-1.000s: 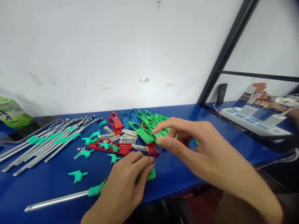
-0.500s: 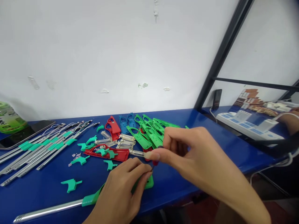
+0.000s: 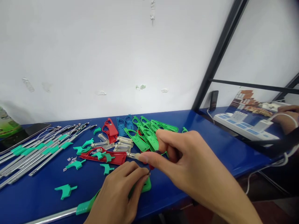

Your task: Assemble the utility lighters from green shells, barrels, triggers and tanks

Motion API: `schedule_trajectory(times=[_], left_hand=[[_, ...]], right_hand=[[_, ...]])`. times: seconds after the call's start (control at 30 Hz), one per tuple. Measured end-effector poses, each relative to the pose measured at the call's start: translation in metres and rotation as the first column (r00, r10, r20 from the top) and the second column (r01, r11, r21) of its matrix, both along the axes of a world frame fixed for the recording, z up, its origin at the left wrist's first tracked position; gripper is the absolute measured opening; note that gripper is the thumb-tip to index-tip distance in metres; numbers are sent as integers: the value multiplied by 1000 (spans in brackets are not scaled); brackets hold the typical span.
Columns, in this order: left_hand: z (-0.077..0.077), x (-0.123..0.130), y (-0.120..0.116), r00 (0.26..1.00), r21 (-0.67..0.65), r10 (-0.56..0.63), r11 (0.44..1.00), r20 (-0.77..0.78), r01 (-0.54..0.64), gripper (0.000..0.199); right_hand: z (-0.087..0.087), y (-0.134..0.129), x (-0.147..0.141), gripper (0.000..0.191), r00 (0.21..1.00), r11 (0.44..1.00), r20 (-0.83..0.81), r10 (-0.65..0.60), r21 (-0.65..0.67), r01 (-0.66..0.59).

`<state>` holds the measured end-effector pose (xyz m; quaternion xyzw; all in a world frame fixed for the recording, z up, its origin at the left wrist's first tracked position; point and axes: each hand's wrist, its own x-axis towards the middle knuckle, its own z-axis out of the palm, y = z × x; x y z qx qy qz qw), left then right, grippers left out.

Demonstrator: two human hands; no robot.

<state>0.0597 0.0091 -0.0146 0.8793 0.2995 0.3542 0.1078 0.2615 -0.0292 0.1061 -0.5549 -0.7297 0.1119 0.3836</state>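
My left hand is closed round a green plastic handle, which joins a silver metal tube at the lower left. My right hand pinches a small screwdriver with a red and dark grip. Its thin shaft points down to the left fingertips, over the handle. The screwdriver's tip is hidden by the fingers. Just behind the hands lie a red handle shell, clear plastic pieces and green handle shells.
Silver tubes with wires lie at the left near a tablet and a green bottle. Teal clips are scattered between. Blue shells lie behind. Beyond a black frame are a power strip and another person's hand.
The whole view has shifted slightly. Both hands stay on the handle and screwdriver, with the right hand's grip slightly changed. Another person's hand has appeared at the right edge.
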Motion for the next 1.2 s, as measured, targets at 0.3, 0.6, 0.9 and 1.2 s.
schedule_trajectory(times=[0.3,0.6,0.9,1.2], left_hand=[[-2,1,0,1000,-3,3,1000,16,-2,24],[-1,-1,0,999,4,5,1000,-48,-4,28],[-3,-1,2,999,7,-7,1000,-47,7,25],[-1,-1,0,999,-7,3,1000,-54,-4,27]], right_hand=[[6,-6,24,13,971,975,-97,219,-27,-222],[-4,-5,5,43,999,999,17,-37,-34,37],[5,-5,22,21,948,947,-205,244,-158,-278],[-1,-7,19,13,982,981,-80,174,-74,-180]])
